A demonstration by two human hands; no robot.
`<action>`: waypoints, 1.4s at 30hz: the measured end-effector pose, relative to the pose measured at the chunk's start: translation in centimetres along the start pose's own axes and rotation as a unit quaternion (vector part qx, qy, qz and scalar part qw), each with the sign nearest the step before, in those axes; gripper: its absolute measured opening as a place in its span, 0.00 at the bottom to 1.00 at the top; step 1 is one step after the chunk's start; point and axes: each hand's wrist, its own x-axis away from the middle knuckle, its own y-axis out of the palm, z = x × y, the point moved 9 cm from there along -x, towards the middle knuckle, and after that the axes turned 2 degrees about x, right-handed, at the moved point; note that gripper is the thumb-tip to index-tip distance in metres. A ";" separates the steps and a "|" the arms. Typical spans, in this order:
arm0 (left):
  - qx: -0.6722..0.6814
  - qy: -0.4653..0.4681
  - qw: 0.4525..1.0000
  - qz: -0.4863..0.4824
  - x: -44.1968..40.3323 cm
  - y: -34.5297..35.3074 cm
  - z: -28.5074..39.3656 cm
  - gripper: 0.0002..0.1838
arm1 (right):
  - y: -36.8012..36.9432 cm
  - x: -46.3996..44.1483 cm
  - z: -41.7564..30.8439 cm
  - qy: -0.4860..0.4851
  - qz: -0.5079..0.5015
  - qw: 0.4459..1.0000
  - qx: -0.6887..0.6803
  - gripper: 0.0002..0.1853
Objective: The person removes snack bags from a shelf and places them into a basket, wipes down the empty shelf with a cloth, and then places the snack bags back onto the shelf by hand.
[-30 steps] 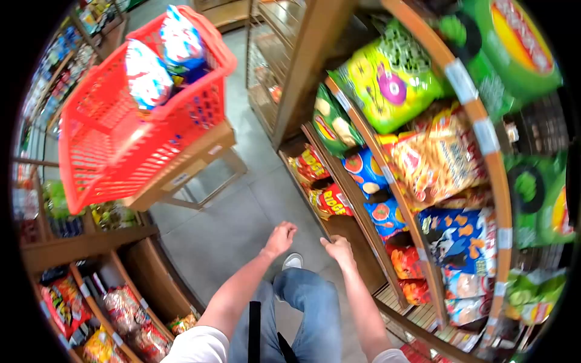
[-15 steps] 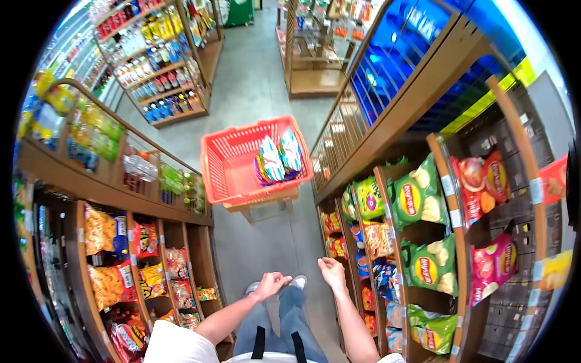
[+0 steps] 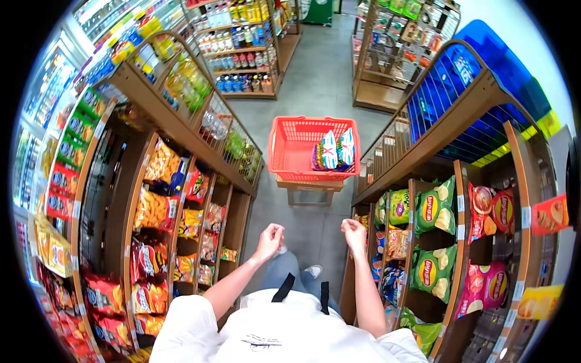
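Both hands are raised in front of the body over the aisle floor. My left hand (image 3: 270,241) has its fingers curled together, with nothing visible in it. To its right, apart from it, my right hand (image 3: 355,235) is also closed, thumb against bent fingers, and no object shows there. Beyond them a red plastic basket (image 3: 290,172) rests on a wooden stool (image 3: 310,186). Two upright snack bags (image 3: 328,151), white, blue and purple, lean at the right side inside the basket. Neither hand touches the basket or a shelf.
Snack shelves flank the aisle, with red and yellow bags (image 3: 150,258) on the left and green chip bags (image 3: 434,207) on the right. Blue packs (image 3: 448,78) sit behind a wire rack at right. Drink shelves (image 3: 244,60) stand beyond the basket. Grey floor (image 3: 318,66) runs between.
The view has swung and lifted, so the basket now appears near the centre and more of both shelves shows. My right hand's fingers have drawn together. The two bags stay in the basket.
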 end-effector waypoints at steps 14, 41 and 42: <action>-0.032 0.022 0.997 -0.064 -10.3 -0.1 5.5 0.10 | 0.2 -7.2 -9.0 -0.004 0.012 0.990 0.142 0.21; -0.010 0.062 0.996 0.067 -20.2 -7.3 10.0 0.11 | 14.9 -28.2 -12.3 -0.071 0.065 0.931 0.352 0.22; -0.005 0.059 0.996 0.066 -20.7 -7.3 9.1 0.11 | 15.6 -28.2 -13.1 -0.119 0.091 0.920 0.363 0.21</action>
